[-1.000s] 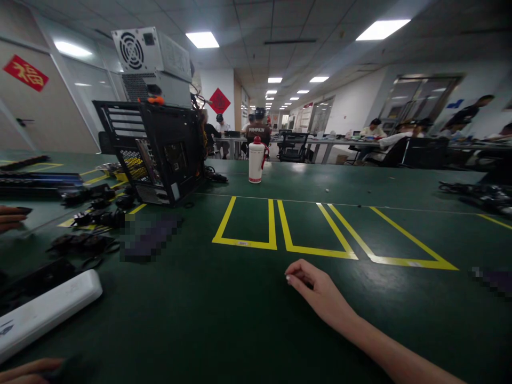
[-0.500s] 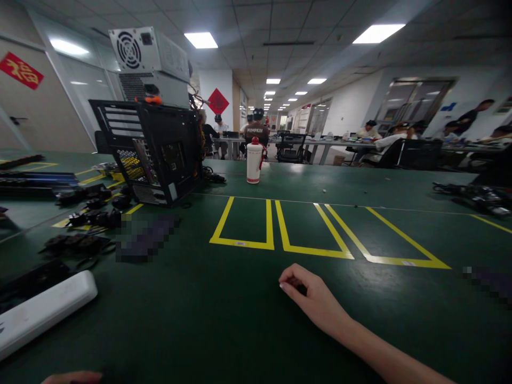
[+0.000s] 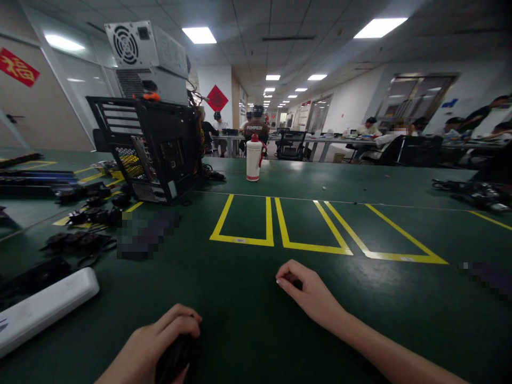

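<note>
My left hand (image 3: 154, 341) is at the bottom of the head view, low over the green table. Its fingers are wrapped round a dark rounded thing that looks like a black computer mouse (image 3: 176, 356), partly hidden by the hand. My right hand (image 3: 308, 290) rests on the table right of the middle. Its fingers are curled in against the thumb with nothing visible in them. Just beyond it lie frames of yellow tape (image 3: 314, 248) stuck on the green table (image 3: 240, 298).
At the left are a white power strip (image 3: 48, 309), tangled black cables (image 3: 92, 218) and an open black computer case (image 3: 160, 149) with silver power supplies (image 3: 148, 53) on top. A white bottle (image 3: 253, 160) stands farther back. More cables (image 3: 476, 194) lie right. Several people sit beyond.
My left hand has come up and to the right into view with the black computer mouse in it. My right hand has hardly moved; the view has shifted slightly.
</note>
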Tool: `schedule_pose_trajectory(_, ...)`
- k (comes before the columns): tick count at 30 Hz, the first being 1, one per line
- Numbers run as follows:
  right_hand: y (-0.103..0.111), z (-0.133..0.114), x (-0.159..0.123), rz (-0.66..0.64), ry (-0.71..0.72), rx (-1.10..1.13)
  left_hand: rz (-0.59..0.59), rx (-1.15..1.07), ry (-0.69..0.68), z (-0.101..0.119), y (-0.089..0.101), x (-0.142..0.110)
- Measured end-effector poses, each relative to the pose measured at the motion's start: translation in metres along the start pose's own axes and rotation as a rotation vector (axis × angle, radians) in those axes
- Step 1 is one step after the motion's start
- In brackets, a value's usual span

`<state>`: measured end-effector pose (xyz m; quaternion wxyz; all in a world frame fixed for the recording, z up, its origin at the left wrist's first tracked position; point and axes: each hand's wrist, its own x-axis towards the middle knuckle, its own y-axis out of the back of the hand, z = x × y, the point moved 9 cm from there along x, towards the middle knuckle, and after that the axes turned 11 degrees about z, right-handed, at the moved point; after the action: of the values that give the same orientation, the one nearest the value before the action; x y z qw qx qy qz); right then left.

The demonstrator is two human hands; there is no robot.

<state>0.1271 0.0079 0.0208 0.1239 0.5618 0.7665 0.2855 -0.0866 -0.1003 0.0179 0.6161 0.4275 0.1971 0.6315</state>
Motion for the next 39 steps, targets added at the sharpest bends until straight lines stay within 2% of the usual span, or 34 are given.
schedule_pose_trajectory(5, -0.004, -0.002, 0.003, -0.001, 0.013, 0.009, -0.188, -0.014, -0.081, 0.034, -0.021, 0.053)
schedule_pose_trajectory(8, -0.006, -0.002, 0.008, 0.006, 0.011, 0.029, -0.218, 0.004, -0.105, 0.043, -0.041, 0.087)
schedule_pose_trajectory(14, -0.005, 0.013, 0.036, 0.06, -0.048, 0.189, -0.102, 0.065, -0.165, 0.056, -0.079, 0.15)
schedule_pose_trajectory(19, 0.007, 0.032, 0.066, 0.201, -0.082, 0.204, -0.055, 0.134, -0.145, 0.058, -0.092, 0.183)
schedule_pose_trajectory(24, 0.014, 0.047, 0.08, 0.239, -0.164, 0.252, -0.071, 0.147, -0.132, 0.053, -0.101, 0.2)
schedule_pose_trajectory(28, 0.013, 0.048, 0.085, 0.174, -0.19, 0.33, -0.038, 0.087, -0.14, 0.05, -0.103, 0.203)
schedule_pose_trajectory(31, 0.01, 0.044, 0.086, 0.115, -0.173, 0.345, -0.028, 0.031, -0.095, 0.044, -0.101, 0.204)
schedule_pose_trajectory(39, 0.012, 0.032, 0.082, 0.122, -0.073, 0.301, -0.288, -0.279, -0.097, 0.039, -0.101, 0.203)
